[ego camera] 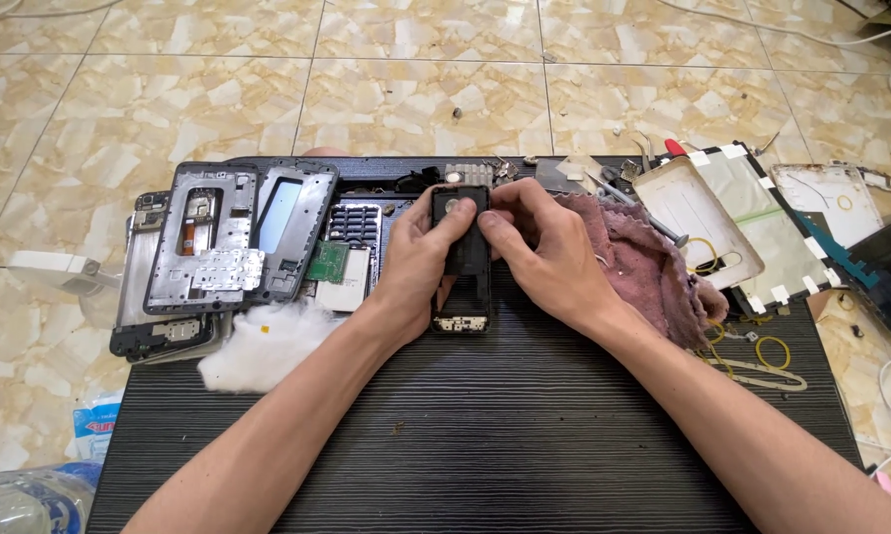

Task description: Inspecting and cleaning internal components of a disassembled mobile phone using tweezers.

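Observation:
A black opened phone body [462, 314] lies upright in the middle of a dark ribbed table [485, 435]. My left hand [416, 267] grips its left side, thumb pressing on the upper back near the round camera hole. My right hand [539, 247] holds the upper right edge, fingers curled against the phone. Both hands meet over the top half of the phone; its lower end with a connector strip shows below them.
Several phone frames [218, 242] and a small green circuit board [328, 261] lie at the left, with white cotton wadding [263, 346] beside them. A pink cloth [648, 262], tablet shells [732, 222], tweezers and yellow rubber bands [772, 351] lie at the right. Tiled floor surrounds the table.

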